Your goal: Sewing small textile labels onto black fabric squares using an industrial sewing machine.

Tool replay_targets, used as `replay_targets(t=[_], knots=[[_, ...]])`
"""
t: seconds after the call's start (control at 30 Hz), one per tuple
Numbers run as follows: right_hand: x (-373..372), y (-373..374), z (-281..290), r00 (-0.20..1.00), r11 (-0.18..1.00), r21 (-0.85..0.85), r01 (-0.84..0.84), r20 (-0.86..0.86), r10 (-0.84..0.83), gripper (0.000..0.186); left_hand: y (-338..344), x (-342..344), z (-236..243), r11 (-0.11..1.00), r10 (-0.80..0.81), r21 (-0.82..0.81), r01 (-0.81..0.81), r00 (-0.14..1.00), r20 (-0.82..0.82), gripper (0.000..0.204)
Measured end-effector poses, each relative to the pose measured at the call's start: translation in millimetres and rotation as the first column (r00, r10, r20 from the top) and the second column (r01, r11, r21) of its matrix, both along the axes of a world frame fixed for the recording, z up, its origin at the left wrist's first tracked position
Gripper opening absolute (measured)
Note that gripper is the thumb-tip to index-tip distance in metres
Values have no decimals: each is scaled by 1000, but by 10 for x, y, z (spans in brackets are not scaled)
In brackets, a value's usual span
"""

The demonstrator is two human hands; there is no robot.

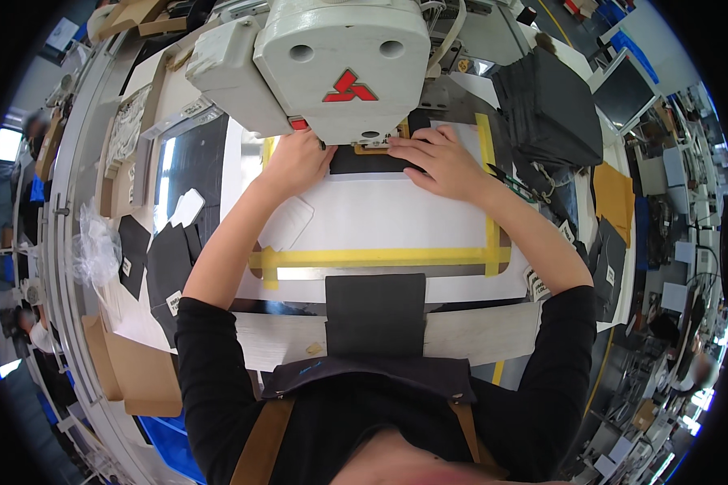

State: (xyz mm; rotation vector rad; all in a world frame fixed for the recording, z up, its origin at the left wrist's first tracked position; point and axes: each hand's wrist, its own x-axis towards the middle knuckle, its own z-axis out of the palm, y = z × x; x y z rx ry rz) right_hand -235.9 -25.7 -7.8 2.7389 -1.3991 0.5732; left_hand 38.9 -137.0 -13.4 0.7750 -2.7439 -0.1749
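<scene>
A black flat piece (370,164), fabric-like or leather-like, lies under the head of a white industrial sewing machine (340,48). At its left end my left hand (298,164) is closed, thumb and forefinger bunched on the edge; the machine head hides the other fingertips. My right hand (441,164) lies on the right part of the piece, palm down, fingers stretched and spread. Between the hands sits a small brass-coloured frame (372,149) beneath the needle area, partly covered. White sheeting (380,214) bordered by yellow tape (372,257) covers the work surface below my hands.
A tall stack of black pieces (548,109) stands at the right, near dark-handled snips (510,179). Several dark cut pieces (168,267) with white labels lie at left, beside a crumpled plastic bag (97,246). A dark strip (375,315) hangs over the table's front edge.
</scene>
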Motion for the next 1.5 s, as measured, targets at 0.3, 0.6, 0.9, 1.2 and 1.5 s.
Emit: replay_targets(t=[0.3, 0.6, 0.9, 1.2, 1.5], knots=[[173, 23, -14, 996, 996, 40, -77, 46, 75, 32, 69, 166, 202, 1000, 31, 2, -31, 991, 134, 22], [332, 7, -30, 994, 989, 109, -99, 49, 94, 28, 133, 349, 251, 991, 50, -131, -32, 990, 134, 42], [343, 19, -23, 993, 988, 124, -92, 81, 83, 24, 157, 281, 217, 964, -244, -100, 245, 969, 22, 34], [363, 34, 27, 989, 989, 135, -56, 145, 37, 27, 72, 80, 288, 946, -266, 197, 257, 964, 23, 33], [362, 17, 45, 993, 985, 164, -50, 111, 32, 25, 53, 80, 165, 958, -255, 123, 258, 966, -38, 32]])
